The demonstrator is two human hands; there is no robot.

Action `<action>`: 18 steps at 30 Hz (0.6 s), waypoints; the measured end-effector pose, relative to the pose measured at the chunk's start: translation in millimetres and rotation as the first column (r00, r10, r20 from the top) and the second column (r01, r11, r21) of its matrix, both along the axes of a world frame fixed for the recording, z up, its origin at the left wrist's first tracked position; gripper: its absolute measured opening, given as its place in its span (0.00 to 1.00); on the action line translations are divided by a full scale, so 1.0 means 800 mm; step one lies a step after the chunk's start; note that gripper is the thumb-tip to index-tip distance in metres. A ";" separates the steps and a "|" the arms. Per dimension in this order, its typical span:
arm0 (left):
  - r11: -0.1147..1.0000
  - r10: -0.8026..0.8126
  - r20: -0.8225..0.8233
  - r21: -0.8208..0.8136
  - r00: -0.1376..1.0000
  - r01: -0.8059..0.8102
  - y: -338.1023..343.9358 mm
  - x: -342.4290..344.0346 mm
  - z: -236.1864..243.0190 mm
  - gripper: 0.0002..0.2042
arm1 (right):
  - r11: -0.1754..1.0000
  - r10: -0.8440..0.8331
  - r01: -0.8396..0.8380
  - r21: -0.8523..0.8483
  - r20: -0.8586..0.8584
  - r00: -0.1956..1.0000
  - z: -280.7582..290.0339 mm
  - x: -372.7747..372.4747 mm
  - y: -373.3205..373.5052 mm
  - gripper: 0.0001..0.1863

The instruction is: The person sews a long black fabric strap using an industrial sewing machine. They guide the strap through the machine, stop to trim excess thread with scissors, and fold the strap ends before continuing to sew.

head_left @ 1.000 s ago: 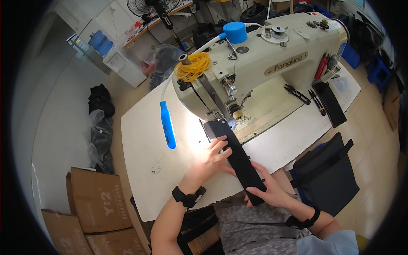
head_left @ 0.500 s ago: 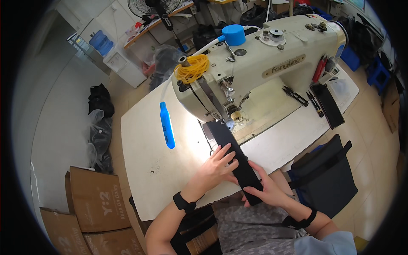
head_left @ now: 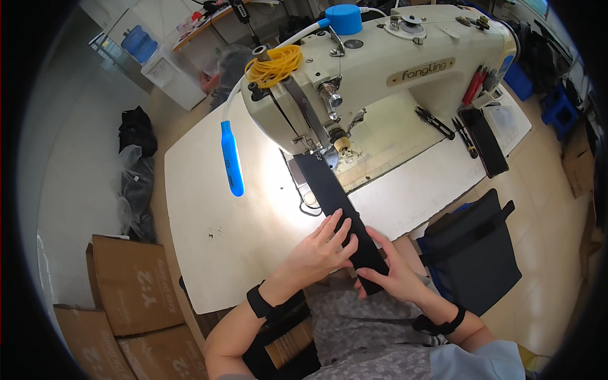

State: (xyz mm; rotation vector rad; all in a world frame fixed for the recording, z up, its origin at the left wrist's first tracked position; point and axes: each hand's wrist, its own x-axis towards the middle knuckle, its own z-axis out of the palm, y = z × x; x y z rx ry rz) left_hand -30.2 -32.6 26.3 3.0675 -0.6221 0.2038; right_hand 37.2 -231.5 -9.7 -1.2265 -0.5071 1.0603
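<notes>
A long black fabric strip point(head_left: 324, 183) runs from under the needle area of the white sewing machine point(head_left: 405, 63) toward my lap. My left hand point(head_left: 323, 250) holds it from the left, fingers spread and curved over its top face. On the near end is my right hand point(head_left: 396, 272), thumb on top and the other fingers along the right edge and underneath, partly hidden. The strip's far end lies beside the presser foot, whose contact with the fabric I cannot make out. Both wrists wear black bands.
A blue lamp point(head_left: 232, 158) lights the white table point(head_left: 209, 266). Thread snips point(head_left: 434, 123), tweezers point(head_left: 465, 138) and a dark narrow case point(head_left: 484, 142) lie right of the machine. A black fabric piece point(head_left: 475, 253) hangs by the right table edge. Cardboard boxes point(head_left: 130, 285) stand lower left.
The whole view has shifted, so the machine and table sit higher and further left. Against the machine, my hands are slightly nearer to me. Both still hold the strip.
</notes>
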 end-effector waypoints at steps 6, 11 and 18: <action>0.998 0.058 -0.073 -0.005 0.996 -0.058 0.003 0.009 0.008 0.29 | 1.000 0.025 -0.024 0.019 -0.054 0.998 -0.003 0.008 0.015 0.40; 0.997 0.078 -0.086 0.000 0.993 -0.078 0.008 0.012 0.012 0.32 | 0.999 0.018 -0.020 0.040 0.060 0.998 -0.010 0.011 0.020 0.41; 0.992 0.124 -0.093 -0.017 0.988 -0.126 0.019 0.021 0.013 0.35 | 0.998 0.054 -0.055 -0.029 -0.034 0.998 0.005 0.009 0.016 0.42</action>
